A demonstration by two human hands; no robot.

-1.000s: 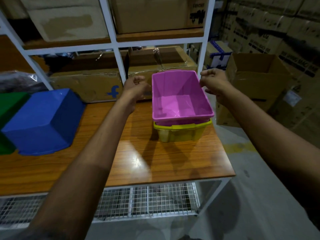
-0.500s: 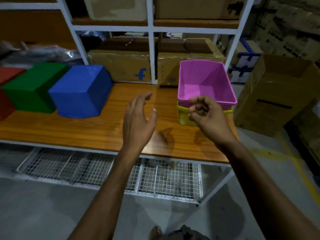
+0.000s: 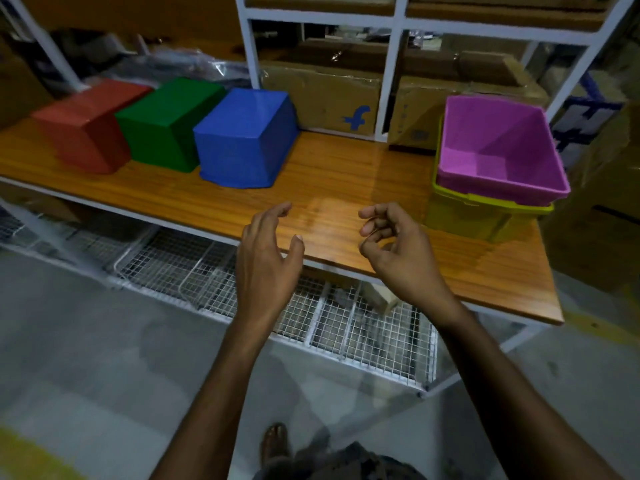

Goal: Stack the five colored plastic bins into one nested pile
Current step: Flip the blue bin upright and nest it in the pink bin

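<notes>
Nearest, both bare forearms reached up from the bottom of the view, further apart than half a second before. Left hand hung over the front edge of the wooden table, back of the hand upward, fingers loosely spread and lightly curved, thumb out to the side; open, holding nothing. Right hand floated just inside the same edge, fingers curled inward toward the thumb in a loose half-closed pinch, also empty. Had drawn back and leftward from the nested pair, which it had been nearly in front of earlier.

Beyond, at the table's right end, sat the pink bin, upright and nested in the yellow-green bin, rims not quite aligned. Further left, well apart from that pair, stood three upside-down bins in a touching row: blue bin, green bin, red bin. Red one now fully in view, only partly seen before.

Behind, cardboard boxes lined the white shelf frame. Below the tabletop, a wire mesh rack.
</notes>
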